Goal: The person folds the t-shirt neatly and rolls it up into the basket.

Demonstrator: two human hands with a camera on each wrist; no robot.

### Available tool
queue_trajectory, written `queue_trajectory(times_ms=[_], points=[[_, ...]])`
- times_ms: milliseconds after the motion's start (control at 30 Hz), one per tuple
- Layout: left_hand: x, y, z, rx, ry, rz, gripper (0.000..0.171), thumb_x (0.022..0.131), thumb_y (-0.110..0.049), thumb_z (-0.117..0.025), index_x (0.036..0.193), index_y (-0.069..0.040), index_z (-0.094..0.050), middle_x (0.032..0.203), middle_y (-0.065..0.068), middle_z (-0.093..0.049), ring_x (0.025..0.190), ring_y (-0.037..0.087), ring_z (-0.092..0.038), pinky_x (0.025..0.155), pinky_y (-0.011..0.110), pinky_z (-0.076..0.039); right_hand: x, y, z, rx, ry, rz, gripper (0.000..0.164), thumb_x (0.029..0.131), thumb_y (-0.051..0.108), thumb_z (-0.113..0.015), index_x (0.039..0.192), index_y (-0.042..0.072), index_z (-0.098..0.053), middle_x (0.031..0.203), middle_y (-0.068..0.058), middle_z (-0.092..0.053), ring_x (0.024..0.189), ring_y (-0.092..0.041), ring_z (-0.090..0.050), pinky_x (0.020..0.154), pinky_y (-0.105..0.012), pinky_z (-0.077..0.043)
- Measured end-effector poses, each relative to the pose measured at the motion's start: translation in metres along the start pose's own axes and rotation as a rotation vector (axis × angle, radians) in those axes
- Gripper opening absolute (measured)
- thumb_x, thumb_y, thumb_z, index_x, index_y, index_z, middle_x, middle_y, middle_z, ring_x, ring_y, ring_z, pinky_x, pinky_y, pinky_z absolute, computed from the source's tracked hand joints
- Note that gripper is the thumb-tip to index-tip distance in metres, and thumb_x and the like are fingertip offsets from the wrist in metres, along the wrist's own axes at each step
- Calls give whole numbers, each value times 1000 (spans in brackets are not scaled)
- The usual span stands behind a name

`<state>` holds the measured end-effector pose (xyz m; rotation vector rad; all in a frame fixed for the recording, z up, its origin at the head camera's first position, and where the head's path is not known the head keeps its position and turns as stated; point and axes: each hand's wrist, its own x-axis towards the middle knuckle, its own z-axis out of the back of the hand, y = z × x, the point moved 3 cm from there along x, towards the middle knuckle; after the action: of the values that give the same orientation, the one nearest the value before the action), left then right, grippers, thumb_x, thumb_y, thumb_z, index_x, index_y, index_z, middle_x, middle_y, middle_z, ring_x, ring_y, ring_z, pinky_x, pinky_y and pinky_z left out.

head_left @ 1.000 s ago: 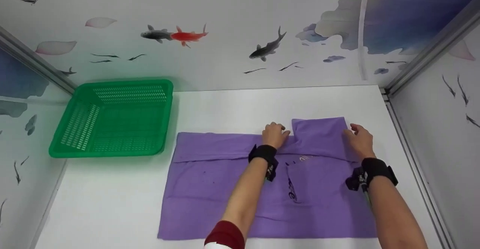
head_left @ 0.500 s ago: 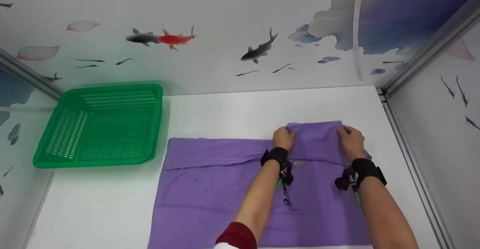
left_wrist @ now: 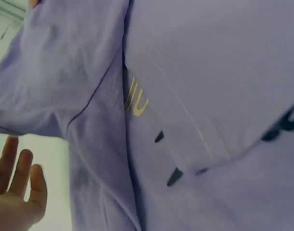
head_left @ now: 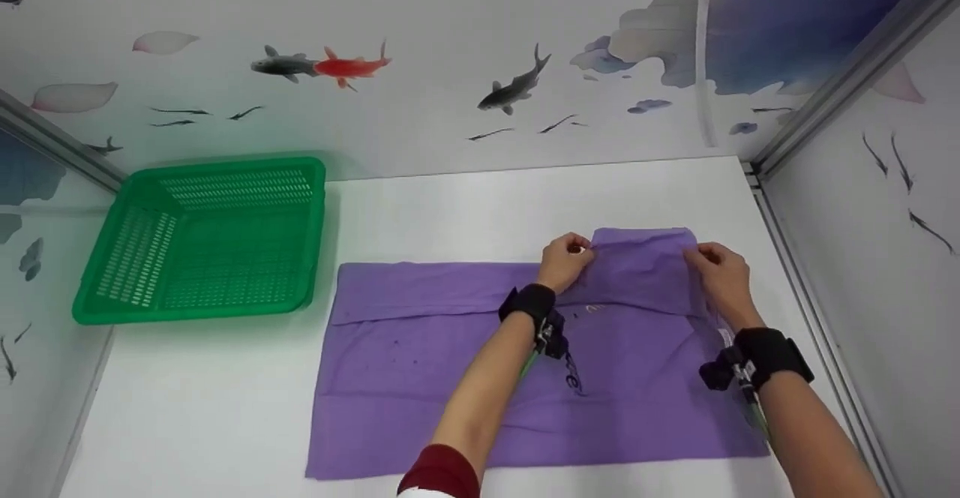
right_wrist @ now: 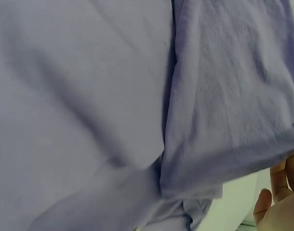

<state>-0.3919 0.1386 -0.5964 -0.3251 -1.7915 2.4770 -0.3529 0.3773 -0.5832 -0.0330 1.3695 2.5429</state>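
Observation:
A purple T-shirt (head_left: 420, 378) lies folded on the white table, dark and pale lettering on its front. Its sleeve (head_left: 641, 262) sticks out beyond the far folded edge. At the sleeve's left edge, my left hand (head_left: 564, 264) pinches the cloth between thumb and finger. My right hand (head_left: 726, 282) pinches the opposite edge near the corner. In the left wrist view, the remaining fingers of the left hand (left_wrist: 17, 192) are spread off the cloth. Seen from the right wrist, the right hand (right_wrist: 282, 199) holds the sleeve's hem side.
A green plastic basket (head_left: 319, 258) stands at the back left with nothing in it. Behind the white table (head_left: 187, 408) rises a wall (head_left: 420, 123) painted with fish. Metal rails (head_left: 810, 295) border the right side.
One second ago the left hand was beside the sleeve with loose fingers; it has since taken hold of the edge. The sleeve has shifted slightly right between both hands. The head view has moved a little.

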Motion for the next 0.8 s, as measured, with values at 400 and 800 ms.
queue_trajectory(times_ms=[400, 800], points=[[-51, 0, 5, -51, 229, -169, 20, 80, 5, -55, 98, -1, -49, 93, 8, -59, 81, 9, -52, 71, 18, -43, -62, -15, 19, -28, 122, 61, 41, 87, 35, -58, 105, -1, -60, 86, 13, -57, 80, 2, -49, 67, -16, -39], [-113, 26, -9, 539, 326, -441, 27, 78, -4, -66, 104, -9, -66, 99, 0, -65, 92, 9, -58, 80, 12, -41, -120, -56, 13, -202, 145, 73, 34, 80, 27, -68, 99, -1, -67, 105, -19, -61, 83, 16, -40, 71, -11, -36]])
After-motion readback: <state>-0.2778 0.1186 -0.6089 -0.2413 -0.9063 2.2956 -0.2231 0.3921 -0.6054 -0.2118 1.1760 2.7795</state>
